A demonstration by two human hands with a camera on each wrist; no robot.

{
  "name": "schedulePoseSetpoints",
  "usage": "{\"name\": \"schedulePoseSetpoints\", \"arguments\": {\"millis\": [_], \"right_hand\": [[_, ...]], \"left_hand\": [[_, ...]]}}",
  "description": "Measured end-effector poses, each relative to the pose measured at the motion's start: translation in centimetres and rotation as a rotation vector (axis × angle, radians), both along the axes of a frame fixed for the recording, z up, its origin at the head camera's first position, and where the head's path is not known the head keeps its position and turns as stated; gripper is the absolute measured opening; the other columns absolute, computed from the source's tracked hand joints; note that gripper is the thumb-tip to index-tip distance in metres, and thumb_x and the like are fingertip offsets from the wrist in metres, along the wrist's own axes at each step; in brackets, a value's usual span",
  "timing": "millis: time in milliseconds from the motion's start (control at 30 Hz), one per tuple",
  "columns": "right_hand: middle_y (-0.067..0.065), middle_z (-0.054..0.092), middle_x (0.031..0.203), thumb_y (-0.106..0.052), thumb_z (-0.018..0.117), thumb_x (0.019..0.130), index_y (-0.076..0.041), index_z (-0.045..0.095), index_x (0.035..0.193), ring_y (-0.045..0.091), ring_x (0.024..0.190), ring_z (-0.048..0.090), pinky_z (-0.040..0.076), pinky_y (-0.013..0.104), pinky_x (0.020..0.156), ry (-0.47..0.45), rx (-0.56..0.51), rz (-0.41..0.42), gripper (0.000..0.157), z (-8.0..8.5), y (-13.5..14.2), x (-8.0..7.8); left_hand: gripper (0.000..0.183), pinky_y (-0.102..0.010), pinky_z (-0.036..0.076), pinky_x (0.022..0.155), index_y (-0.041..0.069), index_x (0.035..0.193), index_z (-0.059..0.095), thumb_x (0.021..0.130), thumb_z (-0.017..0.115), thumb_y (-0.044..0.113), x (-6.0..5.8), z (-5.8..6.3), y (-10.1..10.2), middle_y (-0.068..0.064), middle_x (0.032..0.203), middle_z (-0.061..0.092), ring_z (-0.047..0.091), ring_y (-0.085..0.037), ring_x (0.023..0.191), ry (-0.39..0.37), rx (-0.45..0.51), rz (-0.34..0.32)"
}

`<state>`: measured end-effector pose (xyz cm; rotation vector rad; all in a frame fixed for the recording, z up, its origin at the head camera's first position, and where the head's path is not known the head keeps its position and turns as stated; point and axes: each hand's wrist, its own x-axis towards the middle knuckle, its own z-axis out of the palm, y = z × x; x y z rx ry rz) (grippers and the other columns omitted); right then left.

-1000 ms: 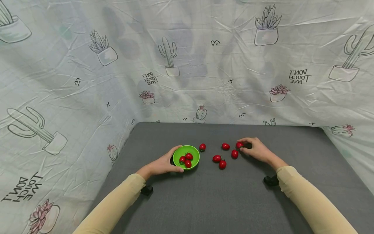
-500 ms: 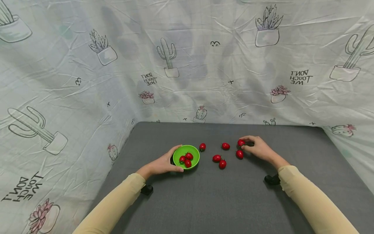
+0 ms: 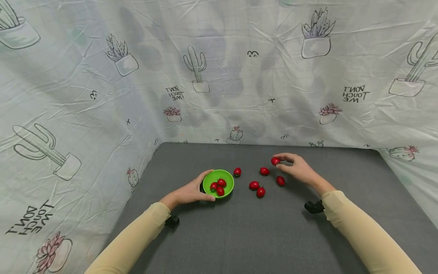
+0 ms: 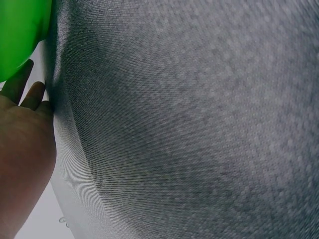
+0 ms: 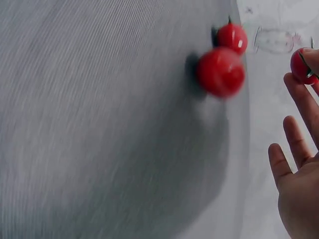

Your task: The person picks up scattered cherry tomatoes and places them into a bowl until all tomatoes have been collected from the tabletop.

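My left hand [image 3: 192, 191] holds the side of a green bowl [image 3: 231, 190], thumb near the front rim and fingers round the far side. Three red cherry tomatoes [image 3: 220, 191] with green stems lie in the bowl. Between thumb and fingertips, my right hand [image 3: 298, 167] pinches another cherry tomato [image 3: 275, 161]; the right wrist view shows that pinched tomato [image 5: 298, 65] up off the table, the other fingers spread. Just below this hand lies a loose tomato [image 3: 280, 180]. In the left wrist view, the bowl's green wall [image 4: 22, 35] stands against the fingers [image 4: 34, 94].
Loose cherry tomatoes lie on the grey table [image 3: 232, 236]: one right beside the bowl [image 3: 237, 172], one farther right [image 3: 264, 171], and a touching pair made of a left tomato [image 3: 254, 185] and a right tomato [image 3: 261, 192]. A printed cloth [image 3: 219, 106] hangs behind the table.
My right hand has lifted its tomato off the table and moved slightly left and away. A neighbouring tomato shifted a little to the right earlier. The left hand and bowl have stayed put.
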<state>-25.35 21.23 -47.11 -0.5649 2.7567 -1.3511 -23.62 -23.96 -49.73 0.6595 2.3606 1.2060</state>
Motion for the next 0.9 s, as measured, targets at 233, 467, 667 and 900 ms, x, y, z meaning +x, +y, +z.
{"name": "schedulePoseSetpoints", "arguments": {"millis": [233,467,667,900], "right_hand": [[0.008,0.053,0.148,-0.039,0.068,0.1,-0.018,0.061,0.142,0.038,0.141,0.041,0.034,0.064,0.108,-0.024,-0.036,0.034,0.047,0.9,-2.8,0.0],[0.006,0.055,0.145,-0.038,0.07,0.099,-0.021,0.065,0.14,0.035,0.14,0.041,0.032,0.063,0.11,-0.042,-0.062,0.074,0.045,1.3,-5.3,-0.4],[0.004,0.055,0.145,-0.04,0.07,0.098,-0.024,0.066,0.139,0.032,0.14,0.041,0.033,0.06,0.111,-0.05,-0.042,0.087,0.044,1.7,-7.2,-0.3],[0.001,0.057,0.143,-0.04,0.07,0.099,-0.021,0.065,0.14,0.029,0.138,0.042,0.032,0.06,0.112,-0.046,-0.04,0.141,0.046,1.4,-8.8,-0.6]], "left_hand": [[0.107,-0.051,0.025,0.117,0.032,0.164,0.016,0.083,0.086,0.044,0.0,-0.1,0.0,-0.002,0.162,0.027,0.028,-0.02,0.148,0.004,-0.007,0.004],[0.109,-0.051,0.025,0.117,0.032,0.164,0.016,0.082,0.086,0.046,-0.1,0.0,0.0,-0.002,0.163,0.027,0.027,-0.02,0.148,-0.003,-0.009,0.003],[0.109,-0.052,0.026,0.117,0.032,0.164,0.016,0.082,0.086,0.048,-0.2,0.0,0.1,-0.002,0.163,0.027,0.027,-0.02,0.148,0.004,-0.017,0.0],[0.109,-0.052,0.027,0.117,0.032,0.164,0.017,0.082,0.086,0.047,-0.2,-0.1,-0.1,-0.001,0.163,0.027,0.028,-0.02,0.148,0.007,-0.013,-0.002]]}}
